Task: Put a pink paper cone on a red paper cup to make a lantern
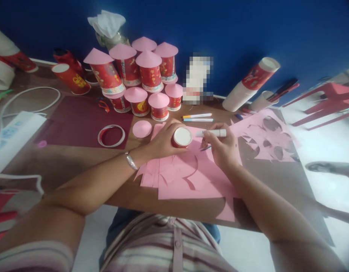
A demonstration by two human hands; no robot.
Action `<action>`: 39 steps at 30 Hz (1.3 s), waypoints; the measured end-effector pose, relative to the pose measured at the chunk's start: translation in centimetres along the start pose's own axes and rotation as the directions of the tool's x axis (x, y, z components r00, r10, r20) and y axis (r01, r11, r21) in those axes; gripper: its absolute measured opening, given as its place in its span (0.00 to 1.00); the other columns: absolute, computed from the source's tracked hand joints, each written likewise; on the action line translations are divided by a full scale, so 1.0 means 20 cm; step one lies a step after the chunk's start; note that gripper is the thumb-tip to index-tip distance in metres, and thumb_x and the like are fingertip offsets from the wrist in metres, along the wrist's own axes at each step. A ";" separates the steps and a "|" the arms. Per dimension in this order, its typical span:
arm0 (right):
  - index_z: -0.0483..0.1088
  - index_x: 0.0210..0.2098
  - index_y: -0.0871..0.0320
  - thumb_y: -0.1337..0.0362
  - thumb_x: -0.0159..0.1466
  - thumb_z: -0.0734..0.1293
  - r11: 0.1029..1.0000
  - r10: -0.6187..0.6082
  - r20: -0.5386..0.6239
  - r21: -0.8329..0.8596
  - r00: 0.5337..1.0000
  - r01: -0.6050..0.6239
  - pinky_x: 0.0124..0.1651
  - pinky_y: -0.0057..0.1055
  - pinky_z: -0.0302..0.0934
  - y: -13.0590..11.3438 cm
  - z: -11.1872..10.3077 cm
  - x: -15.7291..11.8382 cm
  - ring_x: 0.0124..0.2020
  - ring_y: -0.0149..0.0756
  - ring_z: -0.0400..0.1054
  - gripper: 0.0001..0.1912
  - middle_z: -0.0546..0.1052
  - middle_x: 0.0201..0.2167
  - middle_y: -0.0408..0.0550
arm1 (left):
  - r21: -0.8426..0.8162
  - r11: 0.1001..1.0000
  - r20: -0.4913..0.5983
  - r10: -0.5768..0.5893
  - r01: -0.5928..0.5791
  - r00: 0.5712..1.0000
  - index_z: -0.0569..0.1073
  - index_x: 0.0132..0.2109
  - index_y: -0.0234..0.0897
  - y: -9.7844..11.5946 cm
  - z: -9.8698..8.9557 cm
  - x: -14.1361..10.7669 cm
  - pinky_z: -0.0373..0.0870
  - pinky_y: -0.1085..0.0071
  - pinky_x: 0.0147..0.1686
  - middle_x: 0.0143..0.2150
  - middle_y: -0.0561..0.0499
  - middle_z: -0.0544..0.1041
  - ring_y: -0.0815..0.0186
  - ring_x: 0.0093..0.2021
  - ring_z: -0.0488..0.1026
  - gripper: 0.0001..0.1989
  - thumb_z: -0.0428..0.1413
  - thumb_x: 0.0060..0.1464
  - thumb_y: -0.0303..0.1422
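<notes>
Head view: you're partway along, judging by what's out. A cluster of red paper cups with pink cone tops (148,71) stands at the back of the surface (129,198), taller ones behind, shorter ones in front; these look done. The small red cup (183,136) in front of you has no cone on it, so that one looks unfinished. A loose pink cone (142,129) lies just left of your left hand (163,141), apart from any cup; fitting it looks like what's left, though whether it belongs to this cup, can't tell.

Hands: left is wrapped round the small red cup; right hand (223,148) is closed on a white stick (217,133), glue or marker, can't tell. Its near end points at the cup, just beside it. Hands are near each other, not touching.

Cup: held above the pink sheets (188,189), pale round end facing up towards you, rim whitish, red side showing below. Your fingers cover part of it; print not readable. Looks shorter than the back-row cups, clean, not visibly dented. Whether any glue is on the pale end, too blurred to say.
</notes>
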State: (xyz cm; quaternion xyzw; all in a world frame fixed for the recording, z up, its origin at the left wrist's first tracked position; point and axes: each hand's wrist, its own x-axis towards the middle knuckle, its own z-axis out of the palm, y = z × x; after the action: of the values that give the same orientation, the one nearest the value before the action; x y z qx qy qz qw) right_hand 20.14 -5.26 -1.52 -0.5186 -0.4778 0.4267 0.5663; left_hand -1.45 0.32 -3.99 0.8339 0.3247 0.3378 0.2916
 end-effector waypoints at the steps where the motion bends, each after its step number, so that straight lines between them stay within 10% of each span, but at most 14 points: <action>1: 0.67 0.36 0.53 0.51 0.59 0.77 1.000 -0.001 0.004 -0.005 1.000 0.001 0.24 0.28 0.67 0.00 0.01 0.00 0.18 0.30 0.68 0.18 0.73 0.18 0.33 | 0.015 1.000 -0.005 0.000 0.000 1.000 0.69 0.56 0.40 0.00 0.01 0.00 0.71 0.48 0.60 0.57 0.42 0.74 0.50 0.58 0.74 0.33 0.73 0.46 0.39; 39: 0.70 0.35 0.53 0.53 0.65 0.74 0.898 -0.224 0.083 -0.370 0.971 0.239 0.24 0.31 0.68 -0.08 0.02 -0.04 0.28 0.36 0.76 0.13 0.78 0.28 0.42 | -0.069 0.986 0.049 -0.146 0.149 0.988 0.70 0.55 0.40 0.01 0.02 0.00 0.75 0.57 0.50 0.52 0.45 0.79 0.51 0.52 0.77 0.35 0.73 0.44 0.47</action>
State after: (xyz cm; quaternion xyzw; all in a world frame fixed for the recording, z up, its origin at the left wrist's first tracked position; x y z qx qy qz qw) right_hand 19.53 -6.04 0.01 -0.5491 -0.6200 0.2663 0.4932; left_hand -1.19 0.16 -4.12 0.8038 0.3665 0.3084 0.3530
